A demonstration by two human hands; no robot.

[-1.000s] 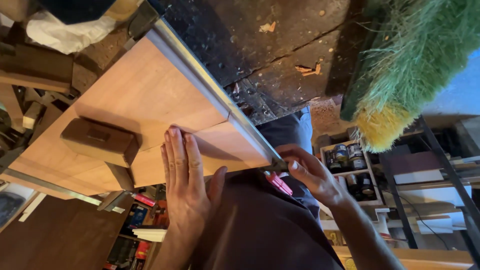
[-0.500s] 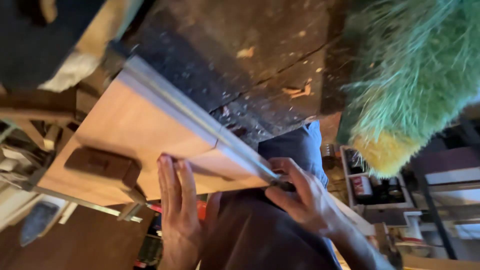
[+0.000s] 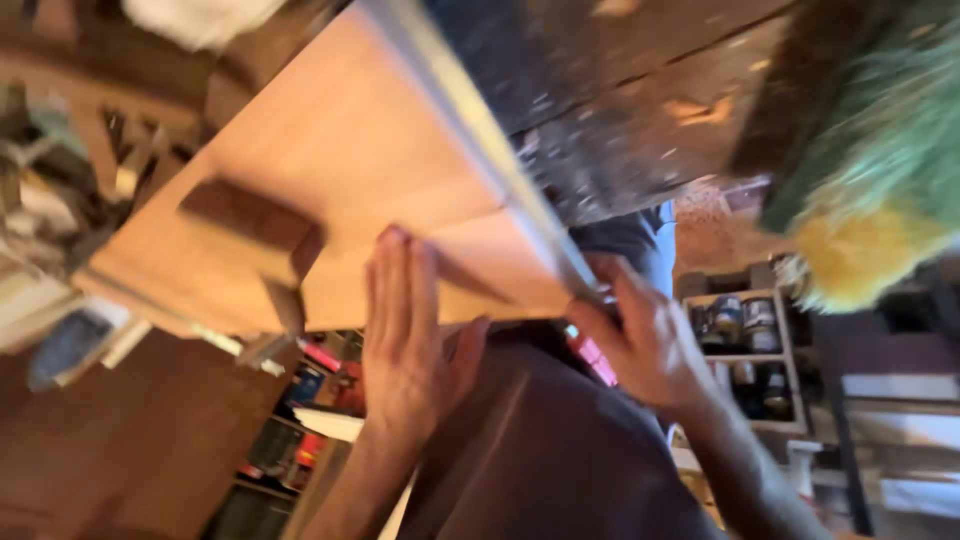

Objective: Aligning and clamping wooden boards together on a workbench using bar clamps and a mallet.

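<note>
Nearest, a dark brown garment (image 3: 540,450) across the lap, just under both wrists.

Left hand (image 3: 410,340) spread flat, fingers straight and together, palm down on the near edge of the pale wooden panel (image 3: 350,170); nothing held, only pressing.

Right hand (image 3: 645,345) off to the right of that palm, fingers curled at the near end of the grey metal strip (image 3: 480,130) along the panel's right edge. Too blurred to tell whether pinched on the strip or merely resting against it. A slim red object (image 3: 590,355) just below those fingers, kind unclear.

Judged from this: a holding-down step, the panel steadied by the flat palm with work at the strip's near end. Called for next: steady downward pressure, so that neither panel nor strip slips.

Beyond the left fingertips, a dark wooden block (image 3: 250,225) on the panel, near but apart from the hand.

Farther out, past the strip, a dark floor (image 3: 620,90) littered with shavings. To the far right of the right hand, a green and yellow bristly mass (image 3: 870,170), and below it a small open crate of tins (image 3: 745,340).
</note>
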